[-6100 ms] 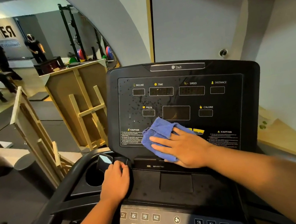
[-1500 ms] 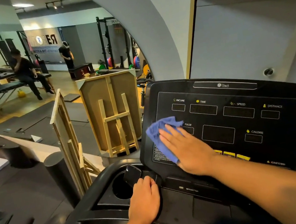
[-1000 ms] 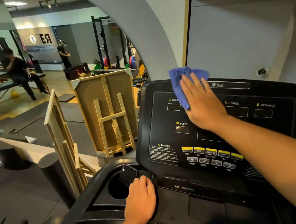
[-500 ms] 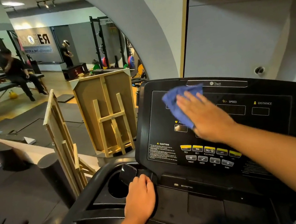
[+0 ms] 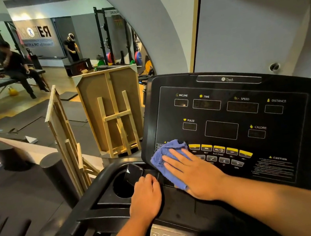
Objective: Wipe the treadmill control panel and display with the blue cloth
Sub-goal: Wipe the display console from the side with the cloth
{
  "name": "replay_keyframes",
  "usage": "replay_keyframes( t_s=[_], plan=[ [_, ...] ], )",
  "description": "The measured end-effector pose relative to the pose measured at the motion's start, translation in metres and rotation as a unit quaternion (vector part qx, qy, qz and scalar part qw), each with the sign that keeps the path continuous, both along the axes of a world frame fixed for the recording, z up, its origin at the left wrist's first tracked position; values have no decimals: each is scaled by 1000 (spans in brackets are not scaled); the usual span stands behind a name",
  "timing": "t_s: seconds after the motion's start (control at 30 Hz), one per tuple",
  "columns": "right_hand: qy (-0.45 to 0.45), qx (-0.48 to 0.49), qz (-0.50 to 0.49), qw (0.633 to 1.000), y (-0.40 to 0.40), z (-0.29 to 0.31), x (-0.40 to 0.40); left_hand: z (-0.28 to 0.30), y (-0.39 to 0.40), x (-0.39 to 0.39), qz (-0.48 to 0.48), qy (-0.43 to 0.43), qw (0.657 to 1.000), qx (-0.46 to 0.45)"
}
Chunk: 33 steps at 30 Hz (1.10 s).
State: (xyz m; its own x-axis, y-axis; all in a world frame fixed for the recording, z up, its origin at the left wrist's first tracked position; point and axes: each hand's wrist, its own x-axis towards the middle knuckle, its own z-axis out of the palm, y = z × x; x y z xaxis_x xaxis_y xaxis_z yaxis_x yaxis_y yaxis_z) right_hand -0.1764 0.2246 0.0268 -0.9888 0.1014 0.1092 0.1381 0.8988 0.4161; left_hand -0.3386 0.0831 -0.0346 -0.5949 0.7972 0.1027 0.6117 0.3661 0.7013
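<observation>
The left hand rested, fingers curled, on the console ledge beside the cup holder, bracing. The right hand, its grip flat and fingers spread, pressed the blue cloth against the control panel's lower left corner, beside the yellow buttons. Overlapping strokes with light pressure over those keys would have suited, then the display windows above.

Two hands, one blue cloth

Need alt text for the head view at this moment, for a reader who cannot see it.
The right hand presses a blue cloth flat against the lower left of a black treadmill control panel, beside its yellow buttons. The left hand rests on the console by the cup holder.
</observation>
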Motion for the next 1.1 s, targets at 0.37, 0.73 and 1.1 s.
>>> replay_keyframes(
  t_s=[0.37,0.73,1.1],
  plan=[
    [12,-16,22,1000,3,6,-19,-1,1,-1,2,-4,1000,-10],
    [-21,38,3,999,40,41,60,6,-2,1,2,-19,1000,-14],
    [44,33,-65,996,39,56,49,5,-1,-1,-4,-7,1000,-13]
  ],
)
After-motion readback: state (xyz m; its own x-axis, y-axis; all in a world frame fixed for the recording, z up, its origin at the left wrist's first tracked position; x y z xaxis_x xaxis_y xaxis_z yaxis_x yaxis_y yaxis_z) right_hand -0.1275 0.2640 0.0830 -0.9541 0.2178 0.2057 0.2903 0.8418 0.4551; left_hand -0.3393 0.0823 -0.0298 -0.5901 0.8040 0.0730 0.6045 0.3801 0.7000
